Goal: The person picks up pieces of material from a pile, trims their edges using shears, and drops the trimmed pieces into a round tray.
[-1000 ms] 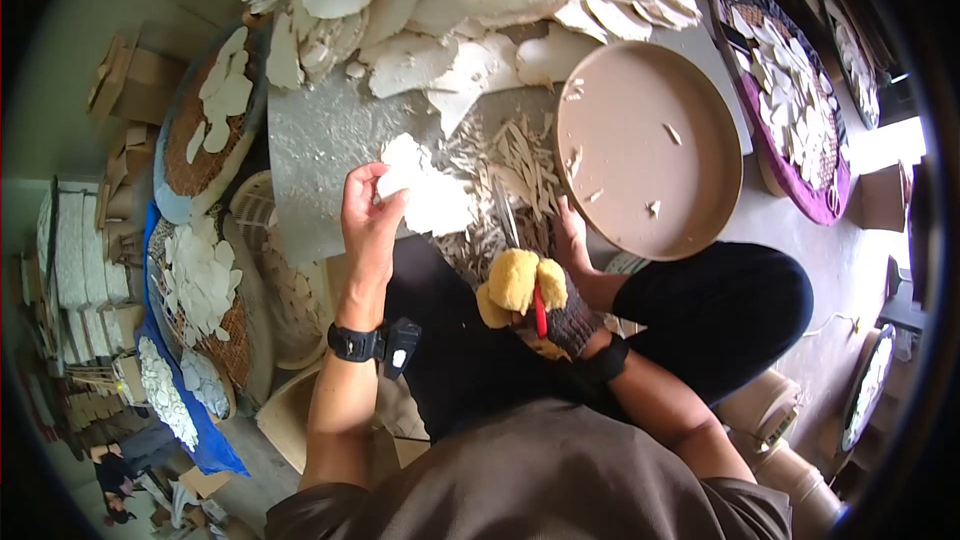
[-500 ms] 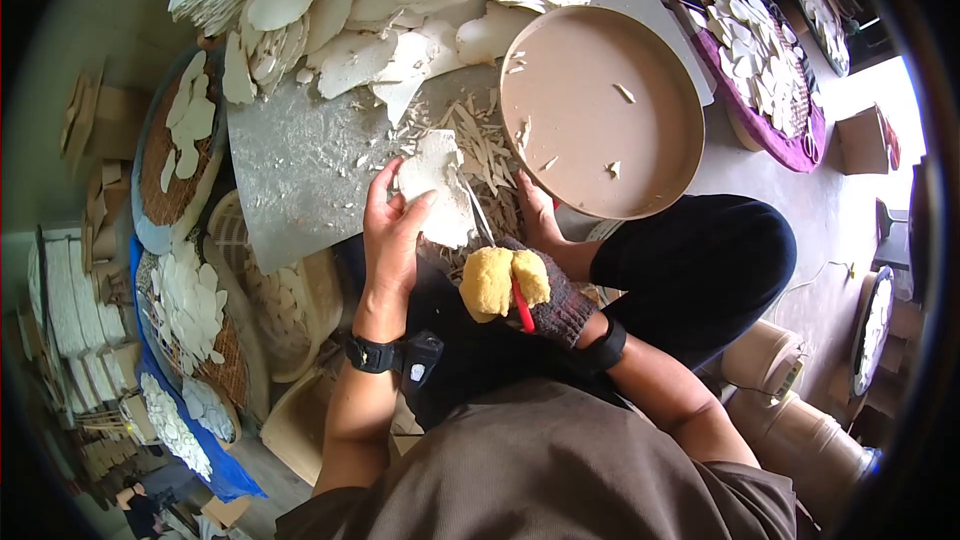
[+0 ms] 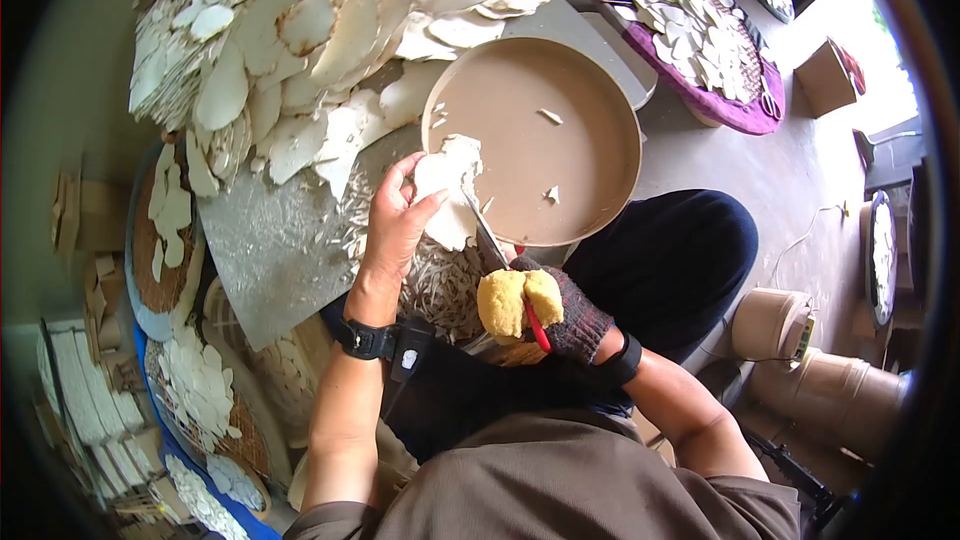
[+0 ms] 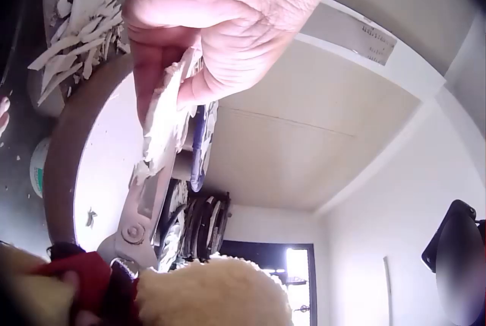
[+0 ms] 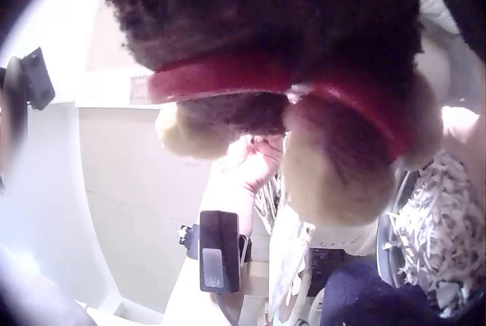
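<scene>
My bare left hand (image 3: 400,225) pinches a thin, white, ragged-edged dried slice (image 3: 447,190) between thumb and fingers. My right hand (image 3: 572,318), in a dark knitted glove, grips scissors (image 3: 487,240) with red handles and yellow fluffy padding. Their blades meet the slice's right edge in the head view. In the left wrist view, the scissors' pivot (image 4: 134,229) sits just below the slice (image 4: 161,128). The glove and padding fill much of the right wrist view, with the red handles (image 5: 228,79) crossing there. The slice overlaps the near left rim of a round brown tray (image 3: 540,165).
A large heap of white slices (image 3: 270,50) covers the back of the metal table (image 3: 265,260). Shredded trimmings (image 3: 445,285) lie below my left hand. Several scraps lie in the brown tray. A purple-edged basket (image 3: 752,118) of slices stands at the far right.
My head view has shifted. The slice has turned and moved from above the trimmings to the tray's rim, and the scissors' blades have come up to its edge.
</scene>
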A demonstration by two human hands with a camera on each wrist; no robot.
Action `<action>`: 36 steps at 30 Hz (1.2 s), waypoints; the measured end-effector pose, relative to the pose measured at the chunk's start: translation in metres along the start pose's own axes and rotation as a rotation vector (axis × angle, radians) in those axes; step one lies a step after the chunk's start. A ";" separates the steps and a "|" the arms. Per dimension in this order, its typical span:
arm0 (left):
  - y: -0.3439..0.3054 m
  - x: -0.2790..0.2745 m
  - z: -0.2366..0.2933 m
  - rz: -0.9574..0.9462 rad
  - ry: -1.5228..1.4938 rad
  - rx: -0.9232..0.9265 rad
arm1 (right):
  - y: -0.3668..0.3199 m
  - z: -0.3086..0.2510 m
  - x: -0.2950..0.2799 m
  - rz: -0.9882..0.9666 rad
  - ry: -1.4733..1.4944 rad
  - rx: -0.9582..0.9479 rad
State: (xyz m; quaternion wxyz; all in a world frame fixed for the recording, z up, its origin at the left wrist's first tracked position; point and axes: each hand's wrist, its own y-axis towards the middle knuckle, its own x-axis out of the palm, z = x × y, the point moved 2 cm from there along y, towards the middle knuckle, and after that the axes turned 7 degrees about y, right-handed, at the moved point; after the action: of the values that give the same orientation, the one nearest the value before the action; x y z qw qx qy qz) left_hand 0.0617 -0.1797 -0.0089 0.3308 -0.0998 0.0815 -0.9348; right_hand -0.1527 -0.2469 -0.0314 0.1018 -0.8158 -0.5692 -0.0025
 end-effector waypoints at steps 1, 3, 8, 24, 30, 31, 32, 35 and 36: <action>0.005 0.003 -0.001 -0.017 -0.001 0.005 | -0.003 -0.005 -0.002 -0.018 0.080 0.061; 0.011 0.008 0.000 -0.030 0.027 0.007 | -0.003 -0.006 -0.003 0.052 0.166 -0.001; 0.009 0.008 0.017 -0.080 -0.117 0.031 | -0.001 0.001 -0.001 0.084 0.278 -0.046; -0.053 -0.038 0.002 0.297 -0.105 0.120 | 0.031 0.029 0.023 -0.091 0.667 0.177; -0.071 -0.072 -0.005 0.430 -0.169 0.029 | 0.066 -0.018 0.038 0.030 1.003 0.418; -0.074 -0.076 -0.007 0.453 -0.175 0.030 | 0.067 -0.020 0.040 0.015 0.925 0.371; -0.077 -0.080 -0.009 0.473 -0.183 0.029 | 0.068 -0.024 0.042 0.001 0.847 0.324; -0.084 -0.083 -0.009 0.552 -0.234 0.015 | 0.078 -0.016 0.054 -0.158 0.922 0.381; -0.085 -0.084 -0.008 0.584 -0.255 0.011 | 0.079 -0.022 0.060 -0.156 0.868 0.410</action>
State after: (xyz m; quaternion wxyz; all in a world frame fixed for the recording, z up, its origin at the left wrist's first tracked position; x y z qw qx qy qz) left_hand 0.0722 -0.0603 -0.0091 0.5933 -0.1868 0.0597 -0.7807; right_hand -0.0554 -0.2210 -0.0153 0.4878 -0.6575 -0.5226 -0.2379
